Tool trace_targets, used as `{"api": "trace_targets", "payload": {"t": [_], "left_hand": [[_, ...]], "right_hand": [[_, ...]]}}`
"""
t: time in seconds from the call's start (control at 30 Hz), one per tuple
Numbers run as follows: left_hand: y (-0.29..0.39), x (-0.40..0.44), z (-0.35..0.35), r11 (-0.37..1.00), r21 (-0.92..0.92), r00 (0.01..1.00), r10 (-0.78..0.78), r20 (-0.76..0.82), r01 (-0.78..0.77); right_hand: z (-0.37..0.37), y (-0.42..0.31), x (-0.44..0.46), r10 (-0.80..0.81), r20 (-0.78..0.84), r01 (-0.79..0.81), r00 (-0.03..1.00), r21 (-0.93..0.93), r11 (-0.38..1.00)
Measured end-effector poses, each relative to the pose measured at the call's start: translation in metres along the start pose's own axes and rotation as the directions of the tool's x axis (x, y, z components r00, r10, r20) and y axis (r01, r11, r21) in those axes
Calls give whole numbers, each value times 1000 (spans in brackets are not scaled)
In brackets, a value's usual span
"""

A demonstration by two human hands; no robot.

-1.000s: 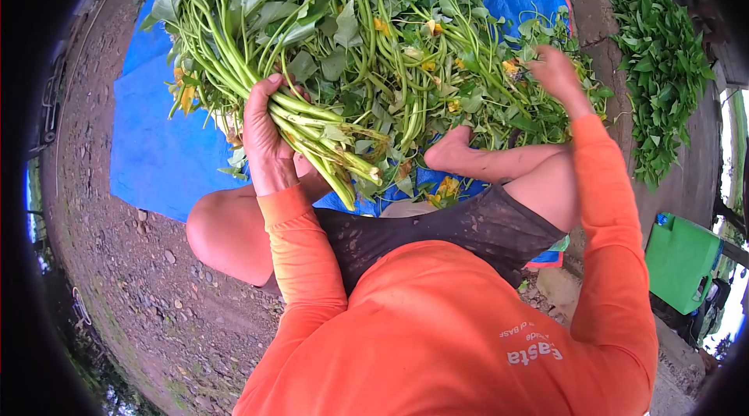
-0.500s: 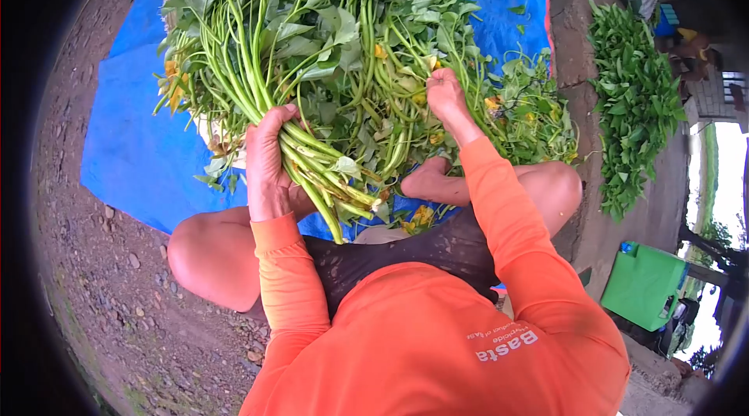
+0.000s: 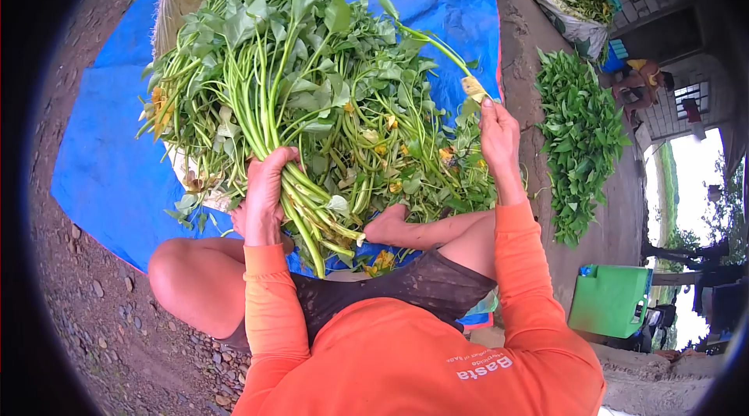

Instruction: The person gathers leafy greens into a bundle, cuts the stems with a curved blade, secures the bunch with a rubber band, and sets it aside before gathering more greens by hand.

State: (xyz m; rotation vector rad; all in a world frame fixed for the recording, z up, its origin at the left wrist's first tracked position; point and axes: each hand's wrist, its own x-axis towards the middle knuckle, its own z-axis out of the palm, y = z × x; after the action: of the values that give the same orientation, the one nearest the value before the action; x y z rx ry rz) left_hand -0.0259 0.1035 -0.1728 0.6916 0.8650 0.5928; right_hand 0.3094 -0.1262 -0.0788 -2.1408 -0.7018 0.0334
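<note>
My left hand (image 3: 265,190) is wrapped around a thick bunch of leafy green stems (image 3: 269,115), cut ends toward my lap and leaves pointing away. Raised to the right, my right hand (image 3: 500,135) pinches a yellowed leaf (image 3: 473,89) between thumb and fingers. A single green stem (image 3: 441,45) runs from that leaf toward the upper left, with green leaves at its far end; whether the fingers grip the stem as well, I cannot tell. Below and beyond the bunch lies a large heap of leafy stems (image 3: 374,135), with yellow leaves scattered among them.
A blue tarp (image 3: 101,143) lies under the heap, with a sack (image 3: 175,18) at its upper left. To the right are a pile of green leaves (image 3: 577,143), a green container (image 3: 611,300) and a filled white sack (image 3: 573,24). Another person (image 3: 644,84) is farther off. Stony ground (image 3: 109,299) borders the tarp.
My right hand has moved up and to the right, away from the heap, with a stem and yellowed leaf. My left hand still grips the bunch. The view has shifted to the right.
</note>
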Motion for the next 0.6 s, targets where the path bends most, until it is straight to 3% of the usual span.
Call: {"api": "trace_targets", "payload": {"t": [0.07, 0.2, 0.33, 0.43, 0.5, 0.57, 0.6], "left_hand": [[-7, 4, -3, 1000, 6, 1000, 5, 6, -5], [-12, 4, 0, 1000, 8, 1000, -8, 1, 8], [-30, 11, -11, 1000, 14, 999, -9, 34, 9], [-35, 14, -7, 999, -23, 999, 27, 27, -27], [-41, 16, -6, 999, -46, 999, -2, 35, 4], [-48, 21, -8, 998, -55, 996, -39, 78, 43], [-54, 20, -5, 988, -146, 994, -45, 99, 59]], "right_hand": [[-3, -8, -6, 126, 46, -133, 991, 228, 965], [9, -53, -29, 92, 50, -104, 995, 578, 810], [36, -74, -54, -16, -16, 23, 1000, 666, 746], [62, -98, -82, -12, -28, 26, 1000, 612, 790], [90, -92, -106, -17, 81, -33, 997, 578, 815], [130, -61, -135, -32, 253, -96, 967, 475, 875], [137, -64, -153, -23, 402, -157, 915, 411, 898]]}}
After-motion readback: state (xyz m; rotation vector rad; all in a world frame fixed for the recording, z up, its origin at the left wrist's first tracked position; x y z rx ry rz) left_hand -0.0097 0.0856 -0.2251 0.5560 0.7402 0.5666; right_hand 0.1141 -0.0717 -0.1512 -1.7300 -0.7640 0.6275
